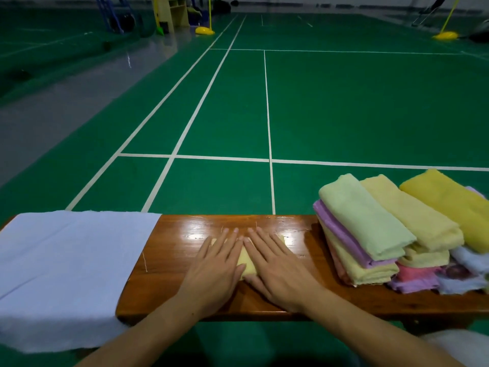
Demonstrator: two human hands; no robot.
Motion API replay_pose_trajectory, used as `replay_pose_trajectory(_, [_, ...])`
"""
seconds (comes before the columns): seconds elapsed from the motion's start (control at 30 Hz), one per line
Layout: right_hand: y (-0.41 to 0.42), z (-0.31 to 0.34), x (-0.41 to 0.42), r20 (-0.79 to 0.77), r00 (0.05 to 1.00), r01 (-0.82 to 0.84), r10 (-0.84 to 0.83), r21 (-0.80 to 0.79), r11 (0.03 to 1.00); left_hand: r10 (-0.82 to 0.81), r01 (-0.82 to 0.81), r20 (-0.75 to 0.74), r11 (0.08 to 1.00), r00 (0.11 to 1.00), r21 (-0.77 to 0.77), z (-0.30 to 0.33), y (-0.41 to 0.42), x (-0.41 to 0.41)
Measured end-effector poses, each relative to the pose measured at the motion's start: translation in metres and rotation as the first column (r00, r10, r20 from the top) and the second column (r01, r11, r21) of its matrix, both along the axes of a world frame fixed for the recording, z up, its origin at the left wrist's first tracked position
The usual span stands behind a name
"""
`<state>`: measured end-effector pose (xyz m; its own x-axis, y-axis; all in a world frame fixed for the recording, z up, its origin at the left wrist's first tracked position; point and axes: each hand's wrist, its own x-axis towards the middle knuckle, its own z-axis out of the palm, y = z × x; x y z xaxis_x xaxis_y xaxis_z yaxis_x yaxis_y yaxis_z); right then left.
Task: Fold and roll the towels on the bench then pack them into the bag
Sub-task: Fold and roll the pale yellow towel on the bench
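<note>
Both forearms reach in from the near edge, over the glossy wooden table [169, 260]. The left hand [214, 268] and the right hand [275, 268] lie flat, side by side, on a small folded pale yellow towel [245, 263] in the middle of the table. The fingers of each hand are straight and a little spread, they press down on the cloth and do not pinch it. The index fingertips almost meet over the far part of the towel, so only a narrow strip of yellow shows between the two hands, and a small corner shows beyond the right fingers.

To the left of this towel, well apart from it, a light blue cloth [66, 263] covers the left end of the table and hangs over its near edge.

To the right of the towel, near but not touching, there is a pile of folded towels [397, 234]. On top lie a light green towel [362, 218], a pale yellow one [412, 215] and a deeper yellow one [449, 202], side by side. Under them I see purple, yellow, pink and white layers.

Beyond the table is a green court floor [344, 102] with white lines. Far away stand yellow post bases [205, 30] and a pale wooden shelf unit [172, 11].
</note>
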<state>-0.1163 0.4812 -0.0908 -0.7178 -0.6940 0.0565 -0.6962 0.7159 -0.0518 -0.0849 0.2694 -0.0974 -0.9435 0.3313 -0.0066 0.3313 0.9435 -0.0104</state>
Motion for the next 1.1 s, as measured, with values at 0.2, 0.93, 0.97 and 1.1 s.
replay_pose_trajectory(0.2, [0.019, 0.006, -0.013, 0.096, 0.988, 0.120, -0.118, -0.021, 0.993, 0.171, -0.182, 0.155, 0.982, 0.973, 0.056, 0.008, -0.021, -0.008])
replay_pose_trajectory(0.93, [0.015, 0.020, -0.017, 0.587, 0.806, 0.369, -0.078, -0.395, 0.841, -0.049, -0.264, 0.358, 0.584, 0.932, 0.768, 0.038, -0.021, -0.037])
replay_pose_trajectory(0.97, [0.017, 0.026, -0.017, 0.649, 0.761, 0.384, -0.028, -0.416, 0.824, -0.079, -0.262, 0.344, 0.496, 0.936, 0.828, 0.042, -0.018, -0.035])
replay_pose_trajectory(1.1, [0.032, 0.042, -0.015, 0.696, 0.713, 0.382, 0.081, -0.483, 0.788, 0.004, -0.313, 0.324, 0.260, 0.946, 0.913, 0.066, -0.011, -0.028])
